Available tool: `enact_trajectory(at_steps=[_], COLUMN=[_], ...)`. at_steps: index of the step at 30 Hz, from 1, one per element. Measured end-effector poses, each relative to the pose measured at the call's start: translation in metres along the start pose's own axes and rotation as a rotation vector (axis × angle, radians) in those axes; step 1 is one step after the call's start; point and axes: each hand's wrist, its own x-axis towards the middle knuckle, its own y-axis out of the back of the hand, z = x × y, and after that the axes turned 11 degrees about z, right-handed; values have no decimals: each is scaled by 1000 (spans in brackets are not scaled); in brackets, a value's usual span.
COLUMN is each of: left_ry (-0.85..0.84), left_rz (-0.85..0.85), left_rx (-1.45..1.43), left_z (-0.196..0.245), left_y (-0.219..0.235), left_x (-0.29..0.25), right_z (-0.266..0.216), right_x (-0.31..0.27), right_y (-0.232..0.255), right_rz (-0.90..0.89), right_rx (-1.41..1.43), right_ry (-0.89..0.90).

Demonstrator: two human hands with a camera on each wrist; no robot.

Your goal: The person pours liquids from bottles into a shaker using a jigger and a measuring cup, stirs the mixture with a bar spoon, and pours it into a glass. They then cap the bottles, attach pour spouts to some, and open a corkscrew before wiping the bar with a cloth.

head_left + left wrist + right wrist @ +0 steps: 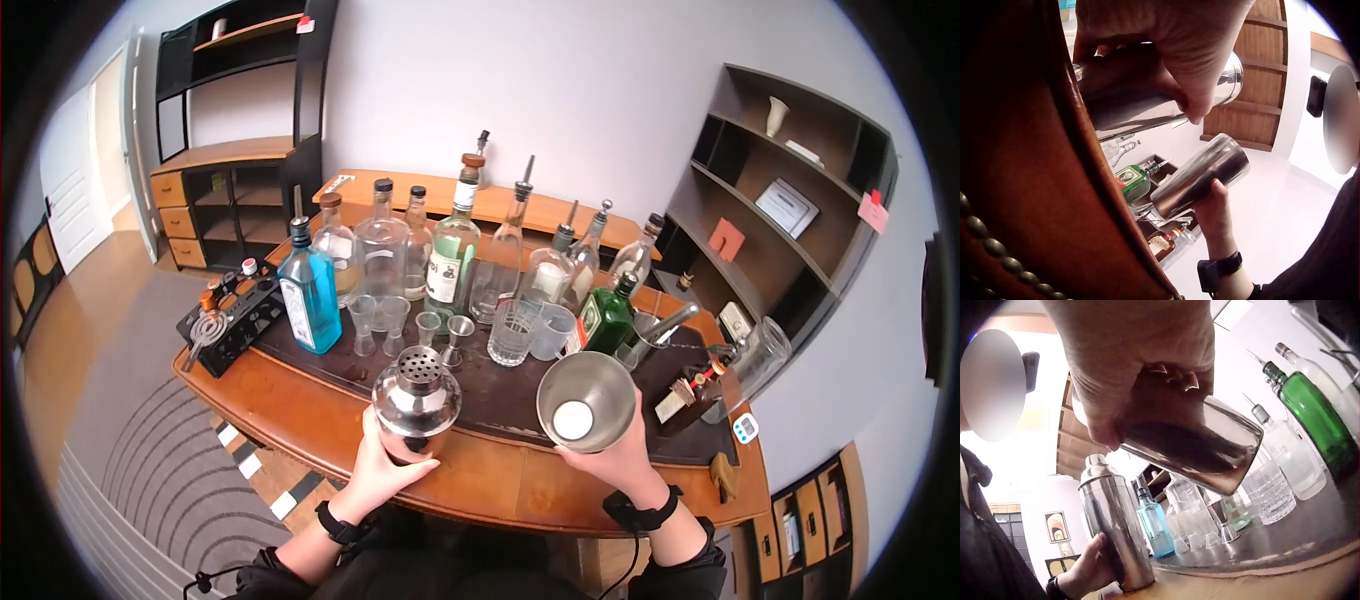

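My left hand (385, 470) grips a shiny steel cocktail shaker (416, 405) near the table's front edge, its perforated strainer top showing. In the right wrist view that shaker (1116, 528) stands nearly upright, low by the tabletop. My right hand (622, 460) holds a steel shaker tin (612, 385), thumb on one side. Its open mouth faces the head camera, and a round pale patch shows at the bottom. The left wrist view has the tin (1200, 178) tilted in the fingers. Just beyond the shaker are several jiggers (459, 340) on the dark table inlay.
Several bottles stand in rows behind, among them a blue one (312, 305) and a green one (608, 318). A cut-glass tumbler (510, 338) is between the hands, farther back. At right are a dark brown bottle (682, 400) and a small timer (746, 428); a black rack (235, 320) is at left.
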Motion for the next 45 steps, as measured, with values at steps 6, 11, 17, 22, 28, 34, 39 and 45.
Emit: enact_trajectory(at_steps=[6, 11, 17, 22, 28, 34, 39, 45], left_ry=[-79, -13, -235, -371, -239, -111, -97, -117], left_rz=[-21, -101, -1, -263, -251, -153, -130, -107], left_rx=[118, 91, -133, 152, -16, 48, 115, 126], left_z=[5, 14, 52, 98, 81, 57, 54, 45], left_y=[2, 11, 33, 42, 26, 17, 12, 10], left_x=[1, 2, 24, 68, 51, 23, 21, 21], right_z=[-36, -54, -53, -22, 55, 88, 97, 77], right_x=[42, 73, 63, 35, 10, 10, 7, -1], right_y=[2, -12, -22, -30, -30, -31, -34, -20], right_rz=[-8, -85, -103, -76, 33, 169, 149, 441], right_rx=[-188, -178, -120, 13, 38, 3, 112, 198], right_ry=[222, 247, 172, -78, -276, -358, -428, -95])
